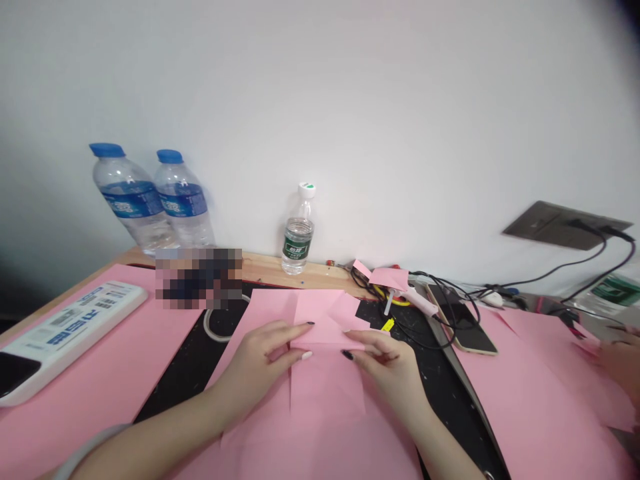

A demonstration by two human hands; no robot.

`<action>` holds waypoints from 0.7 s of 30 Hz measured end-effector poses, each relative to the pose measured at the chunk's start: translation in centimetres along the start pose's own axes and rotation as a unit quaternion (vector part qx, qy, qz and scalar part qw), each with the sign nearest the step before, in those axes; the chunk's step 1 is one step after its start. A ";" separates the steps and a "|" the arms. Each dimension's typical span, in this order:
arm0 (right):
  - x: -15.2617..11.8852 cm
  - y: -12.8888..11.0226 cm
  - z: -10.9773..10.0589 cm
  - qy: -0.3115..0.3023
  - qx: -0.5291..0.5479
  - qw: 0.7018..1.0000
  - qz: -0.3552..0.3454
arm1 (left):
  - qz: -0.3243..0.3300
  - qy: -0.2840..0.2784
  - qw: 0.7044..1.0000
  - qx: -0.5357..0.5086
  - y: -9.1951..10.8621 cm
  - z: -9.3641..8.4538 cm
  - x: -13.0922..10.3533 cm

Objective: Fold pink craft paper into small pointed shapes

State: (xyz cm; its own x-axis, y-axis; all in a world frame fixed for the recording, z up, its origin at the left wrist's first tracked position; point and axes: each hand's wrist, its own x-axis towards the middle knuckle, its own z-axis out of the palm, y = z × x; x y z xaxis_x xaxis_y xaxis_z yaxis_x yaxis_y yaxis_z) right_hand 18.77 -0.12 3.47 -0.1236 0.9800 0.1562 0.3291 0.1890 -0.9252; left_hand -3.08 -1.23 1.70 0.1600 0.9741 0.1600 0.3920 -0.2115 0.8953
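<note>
Between my two hands is a pink sheet of paper (pixel 327 381) with a crease or folded edge running across it. My left hand (pixel 263 350) pinches the left end of that edge between thumb and index finger. At the right end, my right hand (pixel 385 360) pinches the same edge, thumb below and fingers above. More pink sheets (pixel 250 427) lie underneath, on a black mat (pixel 175 370). Overlapping pink layers hide where one sheet ends and another begins.
Two large blue-capped bottles (pixel 133 200) and a small water bottle (pixel 299 233) stand by the wall. A white boxy device (pixel 75 333) lies left. Right are black cables (pixel 440 340), a phone (pixel 465 320), a wall socket (pixel 560 230) and another person's hand (pixel 623 360) near pink paper.
</note>
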 end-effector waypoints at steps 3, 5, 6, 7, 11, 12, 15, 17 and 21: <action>-0.1 -0.1 0.0 0.006 0.009 1.000 0.000 | 0.000 -0.011 1.000 0.021 -0.1 0.1 0.0; -0.1 -0.1 0.1 0.005 0.021 1.000 0.000 | -0.001 -0.020 0.999 0.025 -0.1 0.2 0.1; -0.1 0.0 0.1 0.005 0.029 1.000 0.000 | 0.005 -0.023 0.999 0.027 -0.1 0.2 0.1; -0.1 0.1 0.1 0.005 0.038 0.999 0.001 | 0.018 -0.022 0.999 0.030 0.0 0.1 0.1; -0.2 0.7 0.0 0.010 0.092 0.995 0.020 | 0.097 -0.007 0.995 0.029 0.5 -0.3 0.0; -0.2 0.8 0.1 0.012 0.114 0.993 0.028 | 0.109 -0.019 0.994 0.013 0.6 -0.4 -0.1; -0.4 1.1 0.4 -0.001 0.205 0.977 0.061 | 0.085 -0.086 0.991 -0.052 0.8 -0.7 -0.5; -0.4 1.1 0.6 -0.017 0.265 0.960 0.088 | 0.040 -0.109 0.989 -0.089 0.9 -0.5 -0.8; -0.3 0.6 0.7 -0.037 0.265 0.957 0.112 | -0.052 -0.137 0.963 -0.227 0.9 0.1 -0.9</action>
State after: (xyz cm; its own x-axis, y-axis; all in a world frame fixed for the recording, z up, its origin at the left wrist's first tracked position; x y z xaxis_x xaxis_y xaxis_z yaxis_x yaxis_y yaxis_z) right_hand 18.34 -0.34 2.62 -0.1771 0.9814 -0.0742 -0.1639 -0.1038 -0.9810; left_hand -2.74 -2.32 2.32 0.3982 0.9173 0.0003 -0.0069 0.0026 1.0000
